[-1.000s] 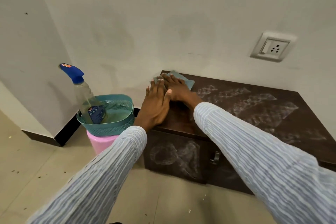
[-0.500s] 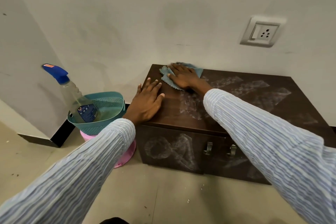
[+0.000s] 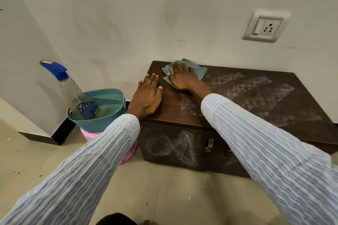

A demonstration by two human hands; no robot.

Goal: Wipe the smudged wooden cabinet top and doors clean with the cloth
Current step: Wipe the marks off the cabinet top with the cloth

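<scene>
The crumpled blue-green microfibre cloth is pressed flat under the right hand at the far left corner of the dark brown wooden cabinet top, close against the wall. The grip of that hand is wide: the fingers are spread and laid straight over the cloth, pressing rather than pinching it. The left hand is laid open beside it, palm down on the left edge of the top, holding nothing and apparently bracing the body.

The coming move is judged to turn on one relation: the white smudges lie to the right of the grip, stretched along the long axis of the top, which runs left to right away from the pressing hand. A patch just near the grip, toward the front edge, already looks cleaner. The right hand is the nearer one to the remaining smears, so a sweep rightward along the top would be called for. Below the grip, the left cabinet door carries looping white marks and appears not yet wiped; a metal handle is seen at its right edge.

Well to the left of the left hand, a teal perforated plastic basket is set on a pink plastic stool. In it a clear spray bottle with a blue trigger is leant, tilted leftward.
</scene>
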